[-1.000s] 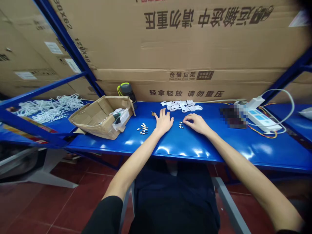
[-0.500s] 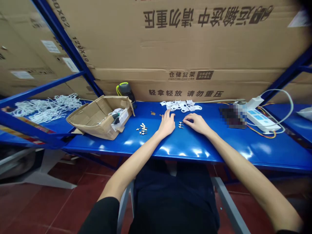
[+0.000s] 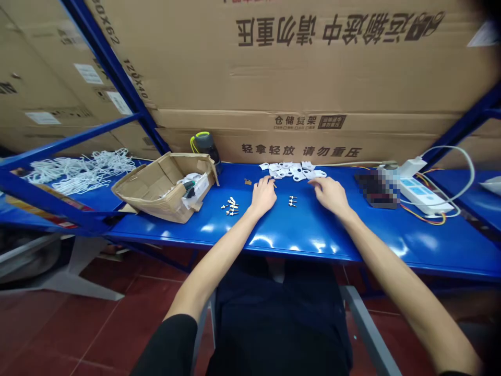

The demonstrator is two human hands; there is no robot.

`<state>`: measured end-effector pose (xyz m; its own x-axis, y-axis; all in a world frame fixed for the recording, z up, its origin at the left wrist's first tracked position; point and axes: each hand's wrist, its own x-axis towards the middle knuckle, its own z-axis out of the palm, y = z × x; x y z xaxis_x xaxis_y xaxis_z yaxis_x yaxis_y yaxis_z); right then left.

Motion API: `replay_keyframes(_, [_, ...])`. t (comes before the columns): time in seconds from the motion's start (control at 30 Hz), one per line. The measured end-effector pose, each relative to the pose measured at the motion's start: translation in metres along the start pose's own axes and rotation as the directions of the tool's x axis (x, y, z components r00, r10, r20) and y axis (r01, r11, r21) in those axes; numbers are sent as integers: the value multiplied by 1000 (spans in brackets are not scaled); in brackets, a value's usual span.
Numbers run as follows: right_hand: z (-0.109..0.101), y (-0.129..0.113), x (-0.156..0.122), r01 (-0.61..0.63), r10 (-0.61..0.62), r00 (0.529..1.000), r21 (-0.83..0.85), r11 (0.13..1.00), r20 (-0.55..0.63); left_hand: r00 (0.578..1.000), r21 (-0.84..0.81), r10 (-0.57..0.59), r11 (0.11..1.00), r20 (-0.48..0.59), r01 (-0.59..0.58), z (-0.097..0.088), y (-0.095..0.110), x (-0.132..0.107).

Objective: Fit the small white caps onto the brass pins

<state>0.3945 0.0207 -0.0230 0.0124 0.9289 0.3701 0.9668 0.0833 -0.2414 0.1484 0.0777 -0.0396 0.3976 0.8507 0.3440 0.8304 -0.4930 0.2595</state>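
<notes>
My left hand (image 3: 263, 195) rests palm down on the blue tabletop, its fingers curled together. Whatever lies under or between those fingertips is too small to make out. To its left are a small brown piece (image 3: 248, 181) and a loose group of small metal pins (image 3: 231, 207). My right hand (image 3: 331, 194) hovers at the near right edge of a pile of white plastic pieces with round holes (image 3: 298, 174); its thumb and bent fingers are apart, with nothing visible between them. A short row of metal pins (image 3: 293, 200) lies between my hands.
A cut-open cardboard box (image 3: 152, 201) stands at left, with a dark bottle (image 3: 209, 149) behind it. White wires (image 3: 86, 169) lie farther left. At right are a power strip (image 3: 422, 194) with cables and a blurred dark object (image 3: 376, 189). Large cardboard (image 3: 293, 78) backs the table.
My right hand has moved away from the row of pins, to the right and toward the white pieces. My left hand has shifted slightly left, its fingers now closer together.
</notes>
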Motion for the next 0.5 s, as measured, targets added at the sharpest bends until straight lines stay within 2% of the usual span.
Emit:
replay_keyframes(0.1, [-11,5,-1,-46,48,999,-102,994,17,1000,82,-1,997,27,-1,-1,0,0])
replay_keyframes(0.23, [-21,20,-2,-93,107,992,-184,979,67,1000,115,-7,993,24,4,-4,-1,2])
replay_keyframes(0.37, [-23,38,-1,-95,111,975,-91,991,191,1000,88,-6,996,27,3,-7,-3,3])
replay_keyframes(0.5, [-17,49,2,3,-12,969,35,999,246,1000,40,7,999,4,-7,-4,-5,4])
